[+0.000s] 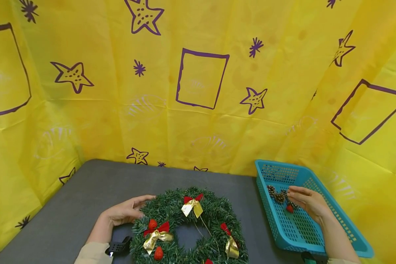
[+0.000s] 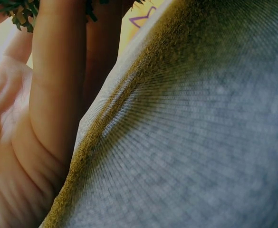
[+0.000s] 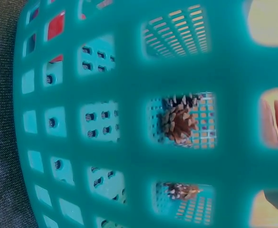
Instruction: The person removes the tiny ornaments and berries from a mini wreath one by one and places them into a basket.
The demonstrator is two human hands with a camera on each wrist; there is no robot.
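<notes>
A green wreath (image 1: 229, 209) lies at the front of the grey table. It carries red-and-gold bows (image 1: 192, 207) and red strawberry-like ornaments (image 1: 158, 253). At its upper left edge, my left hand (image 1: 127, 211) holds the rim between thumb and fingers; in the left wrist view, green needles show at the fingertips. Over the blue basket (image 1: 267, 216) is my right hand (image 1: 310, 205), fingers stretched out and nothing visible in them. Below those fingers, pine cones (image 1: 279, 198) and a red ornament (image 1: 289, 209) sit in the basket. The right wrist view shows a pine cone (image 3: 179, 124) through the mesh.
The basket stands at the right side of the grey table (image 1: 118, 183), its walls rising around the pine cones. Yellow curtain (image 1: 204, 135) printed with stars hangs along the back and sides. A thin gold cord (image 1: 206, 226) trails across the wreath.
</notes>
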